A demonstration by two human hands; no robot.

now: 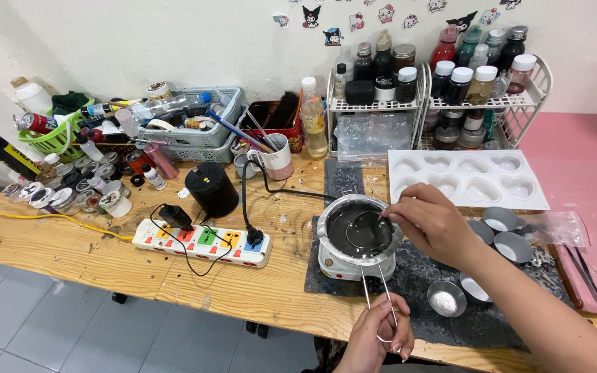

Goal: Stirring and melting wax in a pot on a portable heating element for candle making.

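Fingers of my left hand [379, 336], low in the frame's centre, pinch the looped wire handle [380, 304] of a strainer dipped in the melting pot [359, 229]. My right hand [431, 224] hovers at the pot's right rim, fingertips pinched narrow; whether they grip anything I cannot tell. Dark glossy liquid fills the foil-lined pot. Small round metal tins [446, 298] hold white solid nearby; a white heart-shaped mould tray [469, 179] lies above.

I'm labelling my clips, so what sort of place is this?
Probably a home craft bench for candle or wax casting: a small white melting pot of dark liquid, a white heart-shaped mould tray, and wire racks of dye bottles.
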